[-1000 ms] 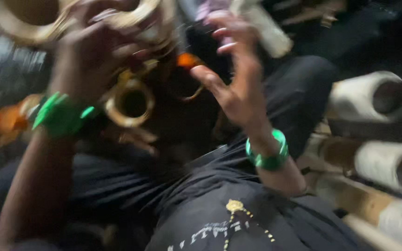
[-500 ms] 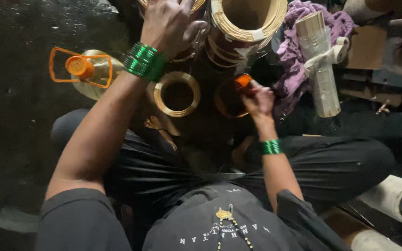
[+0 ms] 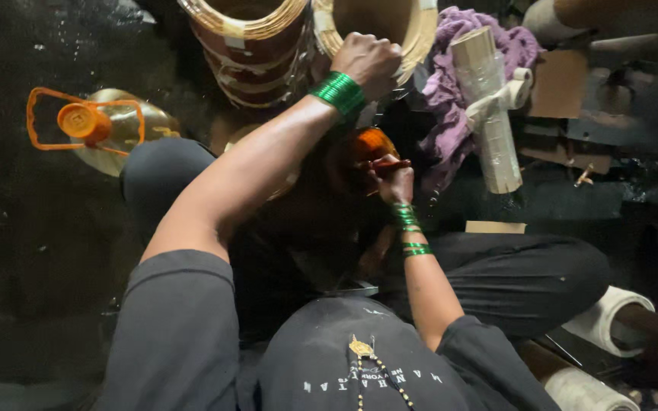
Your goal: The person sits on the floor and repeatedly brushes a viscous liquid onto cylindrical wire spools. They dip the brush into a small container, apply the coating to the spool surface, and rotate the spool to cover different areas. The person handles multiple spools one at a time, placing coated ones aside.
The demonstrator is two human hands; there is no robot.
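Left hand (image 3: 367, 61) fisted on the tan coil ring's (image 3: 413, 38) rim, right hand (image 3: 394, 179) pinching an orange tape roll (image 3: 371, 144) just below it—wrapping step underway.

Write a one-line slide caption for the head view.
Seated person's left hand grips a coil ring; right hand touches an orange object.

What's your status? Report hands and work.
Left hand gripping rim of wound coil ring. Right hand pinching thin red tool by amber roll. Left forearm crosses over the work; purple cloth alongside.
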